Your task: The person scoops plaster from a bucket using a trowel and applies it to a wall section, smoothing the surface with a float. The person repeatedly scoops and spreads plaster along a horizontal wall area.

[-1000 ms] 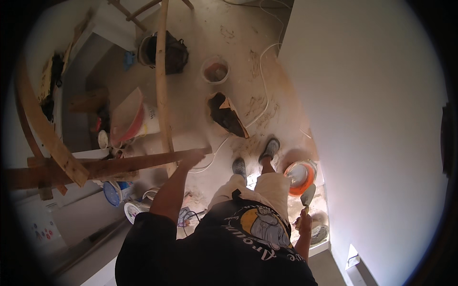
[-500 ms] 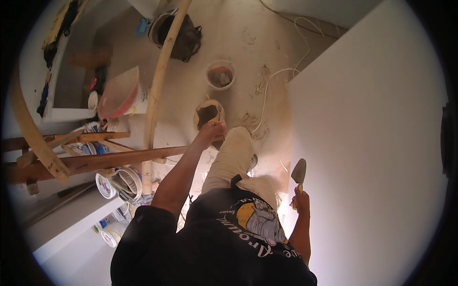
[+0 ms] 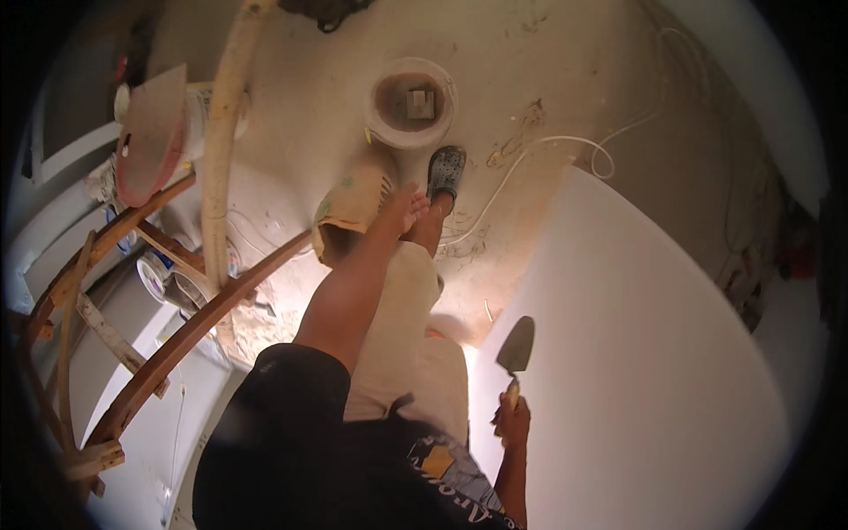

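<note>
My right hand (image 3: 514, 420) grips the pale handle of a pointing trowel (image 3: 517, 343), its grey blade pointing upward beside the white panel. My left hand (image 3: 408, 209) reaches forward above my leg, with its fingers stretched out and nothing visible in them. Just left of it, a tan paper sack (image 3: 353, 193) lies tipped over, its torn mouth facing back toward me. What the sack contains is hard to make out. Beyond the sack stands a round bucket (image 3: 378, 125) with a greyish block (image 3: 420, 102) inside.
A large white panel (image 3: 609, 353) fills the right side. On the left stand a round wooden pole (image 3: 221, 159), reddish-brown timber bars (image 3: 221, 305) and a pinkish-red tub (image 3: 150, 146). A white cable (image 3: 548, 139) runs across the dusty floor near my dark clog (image 3: 447, 168).
My left hand has let go of the sack's rim and opened. The sack has tipped so its mouth turns toward me. The trowel stays in my right hand; the view has shifted.
</note>
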`<state>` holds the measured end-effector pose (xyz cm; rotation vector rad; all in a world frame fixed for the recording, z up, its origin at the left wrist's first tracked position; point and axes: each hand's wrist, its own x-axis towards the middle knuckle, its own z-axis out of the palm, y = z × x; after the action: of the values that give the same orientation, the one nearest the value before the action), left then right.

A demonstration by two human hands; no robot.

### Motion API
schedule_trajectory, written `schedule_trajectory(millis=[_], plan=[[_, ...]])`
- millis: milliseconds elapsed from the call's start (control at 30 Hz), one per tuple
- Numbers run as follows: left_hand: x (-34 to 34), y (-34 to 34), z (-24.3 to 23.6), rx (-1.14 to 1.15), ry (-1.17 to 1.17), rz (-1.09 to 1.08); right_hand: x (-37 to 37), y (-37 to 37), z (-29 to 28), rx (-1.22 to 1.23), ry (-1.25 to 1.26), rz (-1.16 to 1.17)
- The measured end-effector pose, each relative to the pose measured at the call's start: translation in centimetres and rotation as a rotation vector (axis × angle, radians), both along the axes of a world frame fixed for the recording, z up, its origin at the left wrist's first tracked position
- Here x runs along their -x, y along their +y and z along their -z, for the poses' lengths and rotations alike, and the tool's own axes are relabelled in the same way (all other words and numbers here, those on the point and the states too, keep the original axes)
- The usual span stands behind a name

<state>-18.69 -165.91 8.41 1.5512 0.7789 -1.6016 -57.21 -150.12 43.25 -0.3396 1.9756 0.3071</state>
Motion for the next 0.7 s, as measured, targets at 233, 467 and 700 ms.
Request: schedule_trajectory(millis=[233, 467, 700], plan=[[-2.5, -9.8, 13.7, -0.203, -0.02, -0.322, -6.7, -16.9, 1.5, -0.113, 0.007, 0.018], [-6.0, -13.9, 13.3, -0.191, -0.149, -0.543, -8.0, -25.6, 1.0, 0.109, -0.028, -0.021], [-18.8, -22.2, -2.1, -0.039, -0.21, -0.13, -4.9, -28.2, -1.3, 0.362, 0.019, 0.103]])
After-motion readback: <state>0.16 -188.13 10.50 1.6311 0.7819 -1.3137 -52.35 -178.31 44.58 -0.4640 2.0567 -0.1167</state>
